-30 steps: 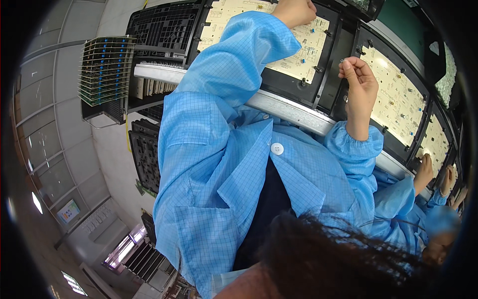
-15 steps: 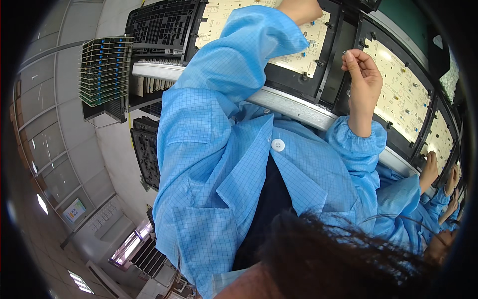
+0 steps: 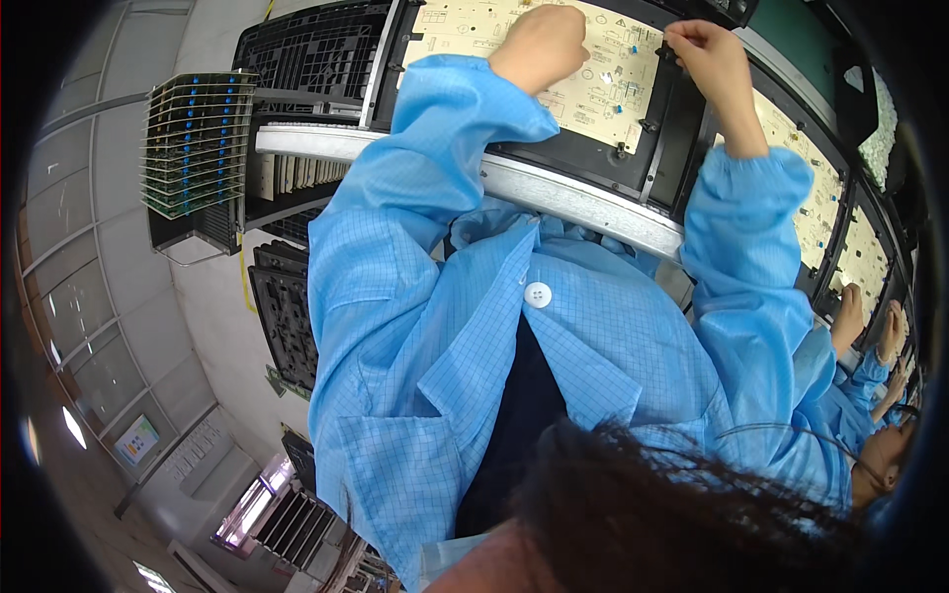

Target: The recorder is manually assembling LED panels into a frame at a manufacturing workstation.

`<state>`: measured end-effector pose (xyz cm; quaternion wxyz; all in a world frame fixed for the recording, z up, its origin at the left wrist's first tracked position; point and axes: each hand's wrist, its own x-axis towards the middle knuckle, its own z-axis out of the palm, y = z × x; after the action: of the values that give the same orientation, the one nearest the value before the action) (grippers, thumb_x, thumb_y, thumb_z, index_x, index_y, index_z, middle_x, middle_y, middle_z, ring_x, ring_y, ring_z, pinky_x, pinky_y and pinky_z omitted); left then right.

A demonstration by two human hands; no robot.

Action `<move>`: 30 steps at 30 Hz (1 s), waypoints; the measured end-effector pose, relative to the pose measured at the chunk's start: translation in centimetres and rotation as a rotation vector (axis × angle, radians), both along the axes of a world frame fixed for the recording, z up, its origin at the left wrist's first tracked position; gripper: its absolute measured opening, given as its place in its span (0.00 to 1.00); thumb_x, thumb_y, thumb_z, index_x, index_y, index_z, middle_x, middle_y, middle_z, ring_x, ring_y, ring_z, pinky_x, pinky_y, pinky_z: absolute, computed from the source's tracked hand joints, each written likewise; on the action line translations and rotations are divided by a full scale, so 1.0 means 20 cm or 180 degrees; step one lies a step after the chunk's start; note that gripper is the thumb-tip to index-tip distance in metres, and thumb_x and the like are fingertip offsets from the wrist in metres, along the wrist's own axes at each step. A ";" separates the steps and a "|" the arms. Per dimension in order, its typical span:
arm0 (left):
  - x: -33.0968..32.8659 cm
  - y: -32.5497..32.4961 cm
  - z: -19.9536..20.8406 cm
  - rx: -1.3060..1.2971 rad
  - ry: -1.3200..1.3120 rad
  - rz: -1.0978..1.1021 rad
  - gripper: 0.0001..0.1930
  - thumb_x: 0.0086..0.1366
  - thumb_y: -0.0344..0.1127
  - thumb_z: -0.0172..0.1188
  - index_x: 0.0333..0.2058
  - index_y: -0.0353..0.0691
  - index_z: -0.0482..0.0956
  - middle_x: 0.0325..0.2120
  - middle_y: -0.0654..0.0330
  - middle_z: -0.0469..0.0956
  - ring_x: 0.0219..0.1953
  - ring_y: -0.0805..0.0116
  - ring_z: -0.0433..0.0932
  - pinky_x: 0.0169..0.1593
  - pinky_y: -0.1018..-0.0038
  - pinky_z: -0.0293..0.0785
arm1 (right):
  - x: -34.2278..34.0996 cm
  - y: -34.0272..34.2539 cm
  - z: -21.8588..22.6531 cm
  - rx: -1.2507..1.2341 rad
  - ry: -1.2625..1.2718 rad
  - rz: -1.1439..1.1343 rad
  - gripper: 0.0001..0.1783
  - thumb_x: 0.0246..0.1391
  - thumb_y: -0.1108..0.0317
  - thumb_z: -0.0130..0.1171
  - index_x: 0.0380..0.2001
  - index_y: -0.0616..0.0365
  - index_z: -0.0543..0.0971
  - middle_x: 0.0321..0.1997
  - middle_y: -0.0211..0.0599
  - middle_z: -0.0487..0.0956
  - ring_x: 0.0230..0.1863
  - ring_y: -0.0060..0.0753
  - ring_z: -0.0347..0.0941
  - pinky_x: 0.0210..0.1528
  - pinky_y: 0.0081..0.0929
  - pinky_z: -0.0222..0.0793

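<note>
A cream printed circuit board (image 3: 583,111) with printed outlines and a few small blue components lies in a black carrier frame (image 3: 554,148) in front of me. My left hand (image 3: 542,47) is over the board's middle, its fingers curled downward and mostly hidden behind the back of the hand. My right hand (image 3: 714,61) hovers by the board's right edge, near a black clip. Its thumb and forefinger are pinched together; anything between them is too small to make out. Both arms wear blue checked sleeves.
A silver rail (image 3: 583,205) runs along the near side of the carriers. More boards (image 3: 816,203) follow on the right, where co-workers' hands (image 3: 848,318) are at work. At left stand a rack of stacked boards (image 3: 198,143) and an unfilled black carrier (image 3: 311,59).
My left hand has drawn nearer and left across the board. My right hand has moved up and farther away, from the carrier gap to the board's right edge, still pinched.
</note>
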<state>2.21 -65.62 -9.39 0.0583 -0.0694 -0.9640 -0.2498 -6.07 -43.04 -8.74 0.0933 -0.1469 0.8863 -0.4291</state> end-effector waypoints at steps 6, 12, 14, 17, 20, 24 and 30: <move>0.04 -0.02 -0.02 -0.0032 -0.0116 0.0101 0.09 0.55 0.32 0.65 0.32 0.33 0.81 0.29 0.47 0.81 0.35 0.50 0.80 0.42 0.62 0.75 | -0.05 -0.23 0.00 0.0150 0.0227 -0.0306 0.05 0.38 0.77 0.63 0.24 0.65 0.82 0.19 0.43 0.80 0.22 0.32 0.79 0.28 0.26 0.74; 0.02 -0.04 -0.03 0.0329 -0.0014 0.0062 0.07 0.54 0.29 0.59 0.29 0.31 0.80 0.28 0.42 0.79 0.36 0.45 0.79 0.42 0.59 0.74 | -0.05 -0.24 0.01 0.0215 0.0158 -0.0428 0.06 0.36 0.78 0.62 0.24 0.65 0.82 0.19 0.45 0.80 0.21 0.33 0.79 0.26 0.28 0.74; 0.03 -0.03 -0.03 0.0627 0.0166 0.0035 0.07 0.54 0.25 0.54 0.27 0.30 0.80 0.28 0.39 0.79 0.36 0.41 0.78 0.42 0.57 0.74 | -0.06 -0.24 0.00 0.0254 0.0166 -0.0449 0.06 0.36 0.78 0.61 0.24 0.65 0.82 0.19 0.44 0.80 0.21 0.32 0.79 0.26 0.28 0.74; 0.05 0.02 0.16 -0.0213 0.0683 0.0087 0.08 0.53 0.25 0.55 0.28 0.29 0.81 0.27 0.40 0.79 0.34 0.42 0.79 0.40 0.59 0.75 | -0.04 -0.26 0.04 0.0357 0.0108 -0.0539 0.06 0.37 0.78 0.61 0.23 0.65 0.82 0.19 0.45 0.80 0.22 0.34 0.79 0.27 0.29 0.74; -0.03 -0.01 0.17 0.1831 -0.0982 0.0352 0.07 0.53 0.26 0.57 0.29 0.30 0.83 0.25 0.42 0.80 0.32 0.47 0.81 0.38 0.61 0.76 | -0.01 -0.25 0.04 0.0638 0.0515 -0.0471 0.07 0.37 0.78 0.60 0.25 0.66 0.81 0.21 0.48 0.80 0.26 0.40 0.80 0.32 0.32 0.75; -0.11 -0.02 0.05 0.1696 0.0134 0.0263 0.06 0.51 0.27 0.58 0.26 0.32 0.83 0.24 0.43 0.80 0.30 0.51 0.82 0.38 0.63 0.77 | 0.03 -0.29 0.08 0.1046 0.0983 -0.0289 0.11 0.40 0.76 0.61 0.32 0.66 0.80 0.29 0.54 0.81 0.35 0.50 0.80 0.41 0.35 0.74; -0.25 0.05 -0.06 0.1658 0.0123 0.0301 0.05 0.49 0.28 0.60 0.24 0.34 0.84 0.24 0.43 0.80 0.32 0.49 0.81 0.40 0.63 0.77 | -0.37 -0.21 0.12 0.0746 0.1936 -0.0443 0.06 0.47 0.73 0.60 0.29 0.65 0.80 0.29 0.57 0.80 0.36 0.54 0.79 0.39 0.41 0.73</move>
<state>-2.81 -64.62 -10.68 0.1043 -0.0117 -0.8681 -0.4852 -13.43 -47.16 -6.31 -0.1888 -0.1957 0.9248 -0.2661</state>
